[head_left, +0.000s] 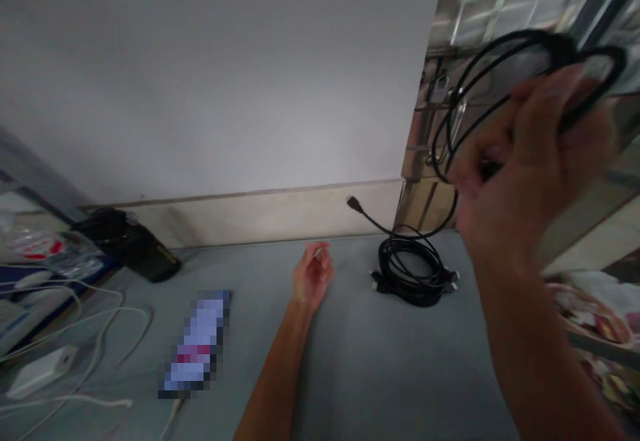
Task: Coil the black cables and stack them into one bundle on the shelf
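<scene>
My right hand [525, 154] is raised at the upper right, its fingers closed round a loosely looped black cable [525, 37]. One end of this cable hangs down and reaches left, with a dark plug [355, 203] in the air near the wall. Below it, a coiled black cable bundle [417, 281] with several connectors lies on the grey table [400, 361]. My left hand [314, 271] is over the middle of the table, left of the bundle, its fingers curled in; a small pale thing shows at the fingertips, too small to name.
A phone [200, 341] with a pixelated screen lies left of my left arm, a cable at its lower end. Farther left are a black bottle [133, 244], a clear plastic bottle [55, 251], a white adapter [43, 371] and white cables. A wall [250, 94] stands behind.
</scene>
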